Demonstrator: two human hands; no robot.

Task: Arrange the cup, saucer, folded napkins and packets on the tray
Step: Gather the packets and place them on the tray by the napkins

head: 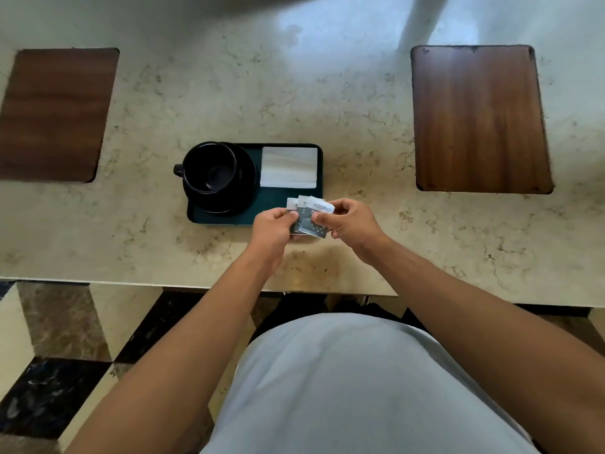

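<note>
A dark green rectangular tray [278, 204] with rounded corners lies on a pale marbled surface [360, 103]. On the tray's left half a black saucer [244, 191] carries a black cup [209, 167], empty, with its handle pointing out past the tray's left edge. On the tray's far right part lies a stack of white folded napkins [289, 166], square and flat, close beside the saucer.

At the tray's near right corner both hands hold a small fan of packets [309, 216]. The packets are grey and white paper sachets with printed lettering on the top edge; they overlap one another, and their exact number cannot be told. They hover partly over the tray's near right corner and partly beyond its near edge.

The left hand [273, 226] pinches the fan's left side between thumb and fingers. The right hand [352, 222] pinches the right side, thumb on top. Both hands are closed on the packets, close together, with bare forearms reaching in from the near edge of the surface.

Well to the left and right of the tray, two brown wooden boards [478, 119] are set into the surface.
</note>
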